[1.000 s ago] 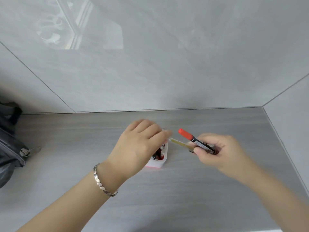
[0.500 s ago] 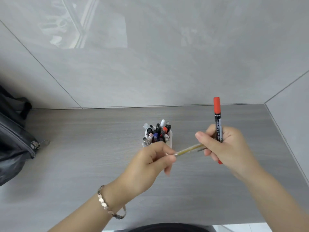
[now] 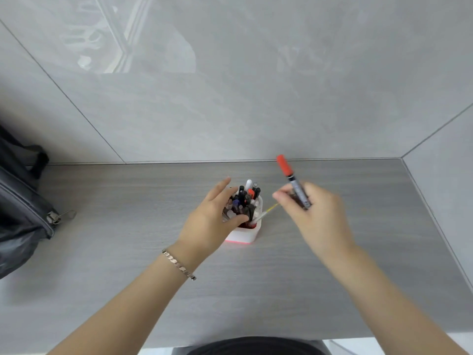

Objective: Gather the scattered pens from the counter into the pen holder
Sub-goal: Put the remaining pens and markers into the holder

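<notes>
A white pen holder (image 3: 243, 234) with a red base stands mid-counter, packed with several pens (image 3: 245, 196). My left hand (image 3: 210, 221) wraps around the bundle, fingers behind it and thumb in front. Just right of the holder, my right hand (image 3: 317, 216) grips a marker with a red cap (image 3: 285, 167), cap pointing up and away. A thin yellow pen (image 3: 267, 212) slants from my right fingertips down into the holder's near right corner. My right hand is motion-blurred.
The grey wood-grain counter (image 3: 128, 252) meets a tiled wall at the back and a side wall on the right. A dark zipped bag (image 3: 20, 208) lies at the left edge. A metal bracelet (image 3: 179, 265) sits on my left wrist.
My left hand let go of the thin yellow pen's end and moved up onto the pens in the holder. My right hand swung left, bringing the yellow pen's tip into the holder.
</notes>
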